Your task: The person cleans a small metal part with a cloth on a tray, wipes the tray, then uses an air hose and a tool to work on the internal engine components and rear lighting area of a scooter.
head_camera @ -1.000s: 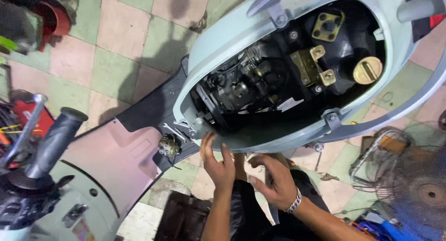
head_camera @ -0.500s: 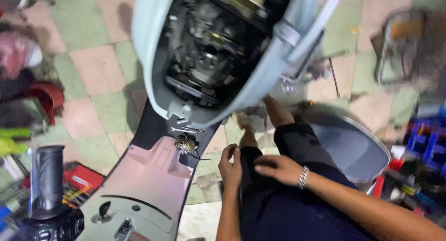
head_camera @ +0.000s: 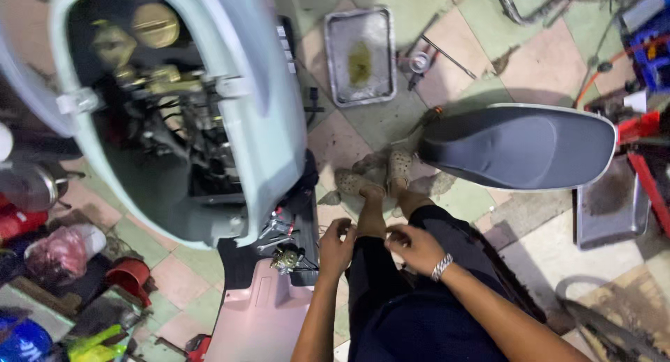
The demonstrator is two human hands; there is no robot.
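Both hands meet over the knees: left hand [head_camera: 337, 245] and right hand [head_camera: 416, 247], fingers curled, grip unclear. Carburettor [head_camera: 287, 259] at nine o'clock; reaching it needs leaning left.

Both hands now sit off the pale green scooter body [head_camera: 265, 125], the left hand [head_camera: 336, 247] and right hand [head_camera: 413, 247] close together over the dark-trousered knees [head_camera: 391, 292]; the detached grey scooter seat [head_camera: 516, 146] and a metal tray [head_camera: 361, 55] come into view.

Bare arms, silver wrist chain [head_camera: 441, 266], dark trousers [head_camera: 412, 320].
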